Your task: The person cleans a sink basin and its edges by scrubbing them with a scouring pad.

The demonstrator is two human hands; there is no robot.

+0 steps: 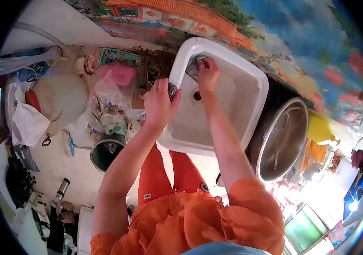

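Observation:
A white sink stands in front of me, with a dark drain hole in its floor. My left hand is at the sink's left rim, its fingers curled around a dark, shiny scouring pad. Inside the basin, my right hand pinches a crumpled grey cloth at the back left corner. Part of that cloth lies against the inner wall. My fingers hide some of both pieces.
Right of the sink stands a large metal pot, with a yellow jug beyond it. A dark bucket is on the floor at left. Plastic bags, a pink bag and a brush crowd the left side.

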